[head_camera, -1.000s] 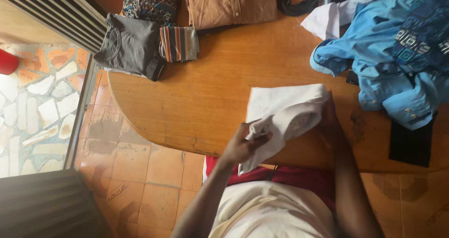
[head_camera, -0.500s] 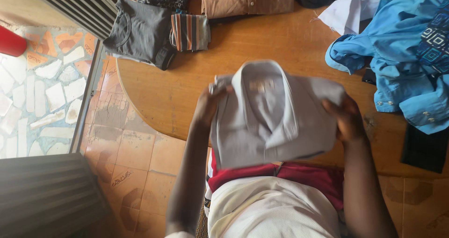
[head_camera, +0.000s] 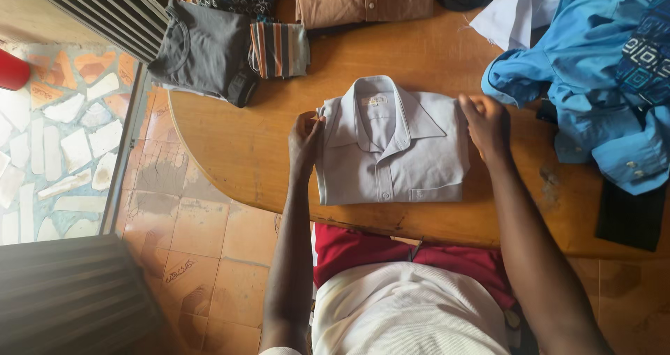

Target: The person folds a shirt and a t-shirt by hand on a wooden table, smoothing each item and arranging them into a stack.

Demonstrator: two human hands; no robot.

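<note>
The folded pale grey shirt (head_camera: 392, 149) is laid flat on the desk (head_camera: 279, 160), collar pointing away from the person; it is flanked by both hands, its width spanning between them; its left edge is pinched by the left hand (head_camera: 306, 140), its right shoulder gripped by the right hand (head_camera: 486, 123), fingers curled narrow on cloth.

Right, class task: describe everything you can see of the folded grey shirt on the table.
The grey shirt is a pale, woven-looking button-up, folded into a neat rectangle, front up, collar pointing away from the person. A small label shows inside the collar; placket buttons and a chest pocket are visible. It lies flat on the wooden table near its front edge. The left hand and right hand touch its two sides.
</note>
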